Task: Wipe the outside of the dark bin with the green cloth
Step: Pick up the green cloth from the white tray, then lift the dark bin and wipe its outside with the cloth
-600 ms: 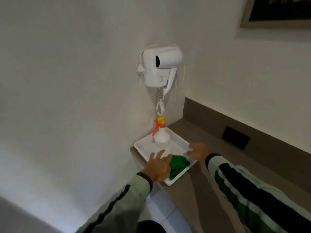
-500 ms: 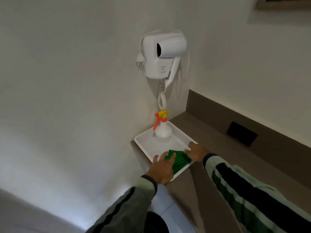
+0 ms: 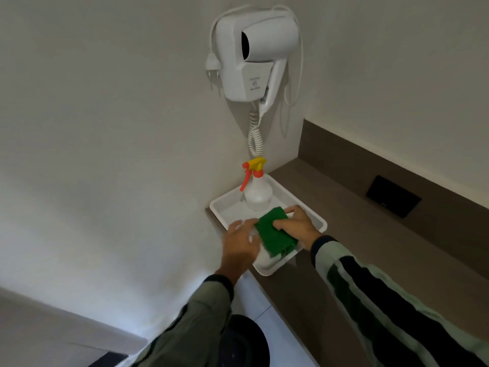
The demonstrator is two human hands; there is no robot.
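Note:
The green cloth (image 3: 275, 234) lies folded in the near half of a white tray (image 3: 316, 221) on the brown counter. My right hand (image 3: 296, 226) grips the cloth's right edge with curled fingers. My left hand (image 3: 239, 243) hovers blurred at the cloth's left side with fingers spread, touching or nearly touching it. The dark bin (image 3: 250, 340) stands on the floor below the counter, partly hidden by my left sleeve.
A white spray bottle (image 3: 256, 193) with a yellow and red trigger stands at the tray's far end. A white wall hair dryer (image 3: 254, 54) hangs above it with a coiled cord. A black socket plate (image 3: 393, 197) sits in the counter's back panel.
My right hand has moved left onto the green cloth and closed on it. The cloth is raised and shifted towards the tray's middle. The camera has moved closer.

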